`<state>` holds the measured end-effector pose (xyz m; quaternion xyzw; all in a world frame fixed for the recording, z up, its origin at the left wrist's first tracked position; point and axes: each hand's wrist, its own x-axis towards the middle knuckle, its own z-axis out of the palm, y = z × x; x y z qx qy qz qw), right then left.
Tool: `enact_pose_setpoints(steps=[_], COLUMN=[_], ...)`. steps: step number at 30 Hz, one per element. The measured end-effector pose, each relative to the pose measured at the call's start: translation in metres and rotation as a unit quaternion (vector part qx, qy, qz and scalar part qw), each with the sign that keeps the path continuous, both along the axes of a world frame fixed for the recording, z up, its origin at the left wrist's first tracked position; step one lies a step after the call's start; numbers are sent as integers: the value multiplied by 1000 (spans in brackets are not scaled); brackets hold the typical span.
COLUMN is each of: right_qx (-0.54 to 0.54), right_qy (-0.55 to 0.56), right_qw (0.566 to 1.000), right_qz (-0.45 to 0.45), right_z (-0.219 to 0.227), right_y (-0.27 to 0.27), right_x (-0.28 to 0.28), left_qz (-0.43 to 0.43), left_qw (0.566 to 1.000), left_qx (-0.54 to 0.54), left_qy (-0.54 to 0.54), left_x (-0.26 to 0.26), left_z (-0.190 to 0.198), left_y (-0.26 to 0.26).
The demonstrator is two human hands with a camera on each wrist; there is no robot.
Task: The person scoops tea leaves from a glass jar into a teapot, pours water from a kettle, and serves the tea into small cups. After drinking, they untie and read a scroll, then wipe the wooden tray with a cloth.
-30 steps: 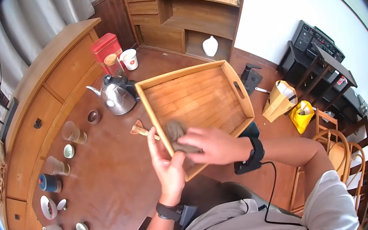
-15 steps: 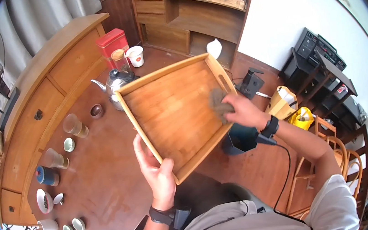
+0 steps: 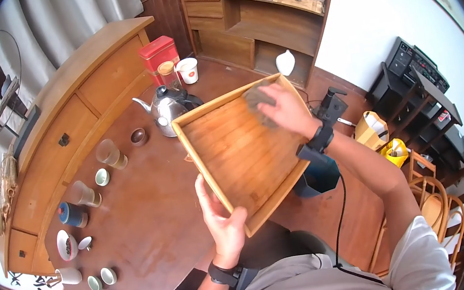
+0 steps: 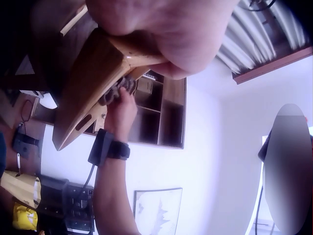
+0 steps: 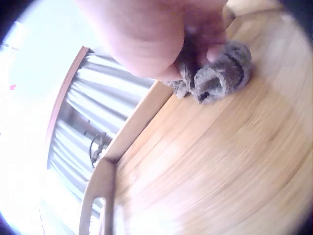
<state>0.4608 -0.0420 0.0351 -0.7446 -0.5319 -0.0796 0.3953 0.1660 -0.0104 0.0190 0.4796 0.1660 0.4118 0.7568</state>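
Left hand point(image 3: 226, 227) grips the near corner of the wooden tray point(image 3: 233, 156), tilted above the table point(image 3: 148, 213). Right hand point(image 3: 284, 110) presses the grey cloth point(image 3: 255, 97) at the far rim — mid-wipe I'd judge, done areas unclear.

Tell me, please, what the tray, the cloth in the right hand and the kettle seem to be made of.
Tray: apparently bamboo or light wood, matte; parallel slat lines and a warm honey colour.
Cloth: grey-brown fabric, seemingly towelling; looped, fuzzy pile, bunched under the right hand.
Kettle: apparently polished steel; mirror-like highlights, with a dark handle, perhaps plastic.
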Motion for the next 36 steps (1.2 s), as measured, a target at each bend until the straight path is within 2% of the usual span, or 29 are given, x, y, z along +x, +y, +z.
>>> enact_pose_setpoints(steps=[1,3,6,9,11,12,14,15,16,17,19,20,21,22,23,26,27,30,31,34,35,36], right_qx=[50,-40,-6,-111,-162,-185,-212,-225,-263,-255,-310,-275,-296,-352,-330,-181,-144,-85,-82,-153,-174,-248], right_qy=[-20,107,40,109,100,96,86,83,129,57,-55,-35,-70,-95,-110,-98,-91,-103,-104,-90,-69,36], right_qw=[997,986,976,945,926,917,924,926,927,943,948,960,953,931,938,977,982,985,985,978,978,964], right_qz=[55,124,216,289,325,340,306,291,235,205,54,27,-4,-21,-15,-63,-82,-112,-107,-105,-90,-87], right_z=[4,34,33,31,20,18,12,10,14,7,-1,-4,-6,9,7,-2,-1,19,22,10,-7,-8], right_y=[6,9,17,-13,-48,-63,-78,-86,-92,-100,-119,-121,-123,-115,-112,-102,-96,-84,-82,-91,-100,-105], right_x=[-22,-72,-117,-114,-128,-129,-111,-101,-85,-62,-23,-11,-8,-22,-23,-11,-5,11,7,3,6,-8], left_qz=[-5,-20,-25,-30,-24,-44,-19,-30,-38,-34,-30,-24,-16,-17,-27,-72,-68,-108,-123,-92,-65,-54], left_qw=[1000,999,999,998,996,996,999,999,998,998,999,999,999,999,999,997,995,994,991,995,994,995], left_qx=[-2,-1,3,-56,-89,-67,1,-19,-38,-42,-35,-31,-40,-27,-6,10,68,33,-53,33,86,86], left_qy=[14,42,42,12,-14,-31,-29,-22,-16,-19,-27,-29,-12,-19,-22,-17,36,2,-13,-1,4,7], left_x=[-1,-1,-2,-9,-8,-8,-5,-8,-11,-14,-18,-22,-21,-21,-21,-24,-25,-28,-30,-32,-33,-35], left_z=[1,5,5,5,6,7,1,6,12,8,11,12,7,4,3,-3,-7,-3,2,2,0,0], left_y=[-1,-1,-4,6,6,12,10,11,14,20,20,19,16,15,15,10,8,-3,-5,2,6,11])
